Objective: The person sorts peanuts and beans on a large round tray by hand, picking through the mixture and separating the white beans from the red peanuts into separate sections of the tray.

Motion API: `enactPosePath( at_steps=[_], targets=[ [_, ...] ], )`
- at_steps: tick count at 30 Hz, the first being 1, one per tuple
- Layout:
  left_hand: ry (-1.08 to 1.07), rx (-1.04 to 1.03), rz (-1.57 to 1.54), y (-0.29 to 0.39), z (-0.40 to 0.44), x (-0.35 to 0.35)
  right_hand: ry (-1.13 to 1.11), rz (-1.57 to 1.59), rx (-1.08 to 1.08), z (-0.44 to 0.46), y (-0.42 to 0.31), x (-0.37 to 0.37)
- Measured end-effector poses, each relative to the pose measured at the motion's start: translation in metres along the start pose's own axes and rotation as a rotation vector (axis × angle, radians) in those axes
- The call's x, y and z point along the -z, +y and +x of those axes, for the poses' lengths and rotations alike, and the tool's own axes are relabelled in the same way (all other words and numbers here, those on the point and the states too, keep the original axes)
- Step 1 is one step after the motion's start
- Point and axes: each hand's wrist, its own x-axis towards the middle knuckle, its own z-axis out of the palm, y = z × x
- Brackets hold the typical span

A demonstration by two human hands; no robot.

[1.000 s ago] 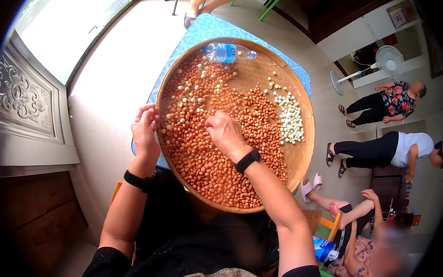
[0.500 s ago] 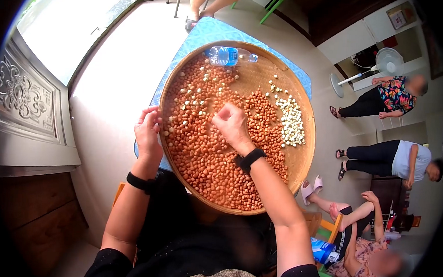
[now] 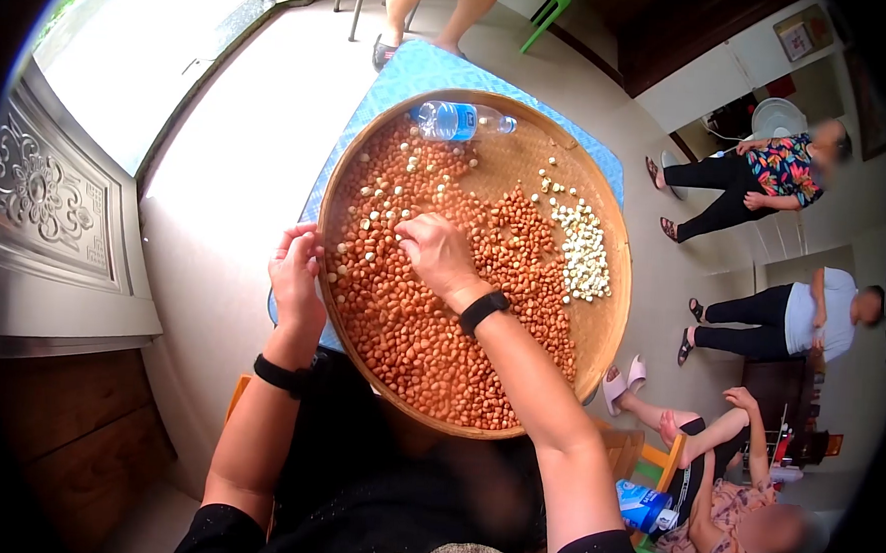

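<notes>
A large round woven bamboo tray [image 3: 599,355] holds a wide spread of reddish-brown, nut-like seeds [image 3: 429,346]. Pale white seeds [image 3: 584,254] lie heaped at its right side, and a few more are scattered among the brown ones at upper left. My right hand [image 3: 436,256] is over the brown seeds, thumb and fingers pinched together near some pale ones; what they hold is hidden. At the tray's left rim my left hand [image 3: 298,274] has its fingers curled against the edge. A clear plastic bottle [image 3: 456,122] with a blue label lies on its side at the tray's far end.
Under the tray is a table with a blue patterned cover [image 3: 414,65]. A seated person's legs [image 3: 407,9] show beyond it. Two people stand at right, and another person [image 3: 721,511] sits at lower right near a blue package [image 3: 643,505]. A carved door [image 3: 46,196] is at left.
My right hand has moved left over the seeds, toward the pale ones, still pinched. My left hand stays at the rim. The standing person in the floral top has shifted, now partly covering the fan.
</notes>
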Motion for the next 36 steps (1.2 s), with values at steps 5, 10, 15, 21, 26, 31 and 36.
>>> enactPosePath(
  at_steps=[5,10,15,21,26,31,36],
  targets=[
    [-0.001,0.001,-0.002,0.000,-0.001,-0.001,-0.044,-0.117,0.054,0.000,-0.001,-0.004],
    [0.001,-0.001,0.007,0.000,0.000,0.000,-0.029,0.000,-0.126,-0.002,-0.003,-0.005],
    [0.011,-0.010,0.012,-0.001,0.000,0.000,-0.033,0.215,-0.290,-0.004,-0.004,0.011],
    [0.015,-0.008,0.009,-0.002,0.000,0.000,-0.045,0.830,-0.708,-0.009,0.004,0.044],
    [0.007,0.006,-0.006,-0.002,0.002,0.002,-0.016,1.077,-0.851,-0.030,0.022,0.079],
    [0.003,-0.001,-0.014,-0.001,-0.002,-0.001,0.111,0.912,-1.000,-0.067,0.070,0.129],
    [0.011,0.001,-0.005,0.000,-0.002,-0.002,0.453,0.891,-0.957,-0.087,0.122,0.163]
  ],
)
